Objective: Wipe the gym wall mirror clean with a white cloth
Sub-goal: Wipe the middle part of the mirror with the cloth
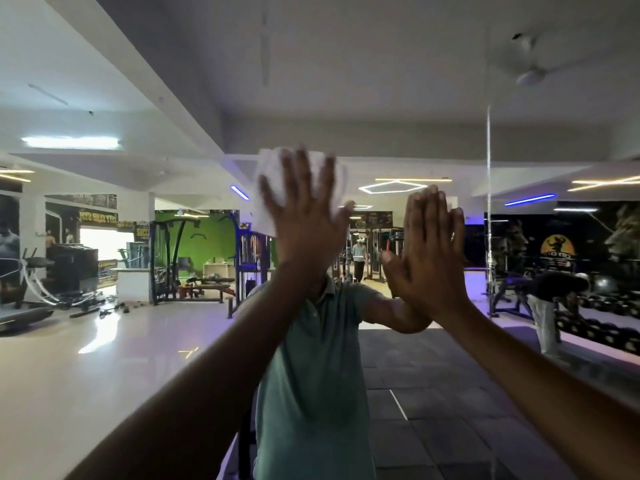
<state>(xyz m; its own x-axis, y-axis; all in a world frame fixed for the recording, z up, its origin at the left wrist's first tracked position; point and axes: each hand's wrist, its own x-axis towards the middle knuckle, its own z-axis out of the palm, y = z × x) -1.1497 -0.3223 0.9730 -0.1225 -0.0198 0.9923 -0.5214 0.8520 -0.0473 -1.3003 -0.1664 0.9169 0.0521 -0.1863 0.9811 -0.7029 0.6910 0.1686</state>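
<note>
The wall mirror [145, 358] fills the view and reflects the gym and a person in a teal shirt. My left hand [304, 220] is raised at head height, blurred, with fingers spread straight, and presses a white cloth [268, 178] flat against the glass. The cloth shows above and to both sides of the fingers. To its right, my right hand [433, 251] rests flat on the mirror with fingers straight and together, meeting its own reflection. It holds nothing.
A vertical seam [488, 202] between mirror panels runs just right of my right hand. The glass reflects weight machines [180, 258], a treadmill [20, 292], a dumbbell rack [595, 323], and a distant person [359, 259].
</note>
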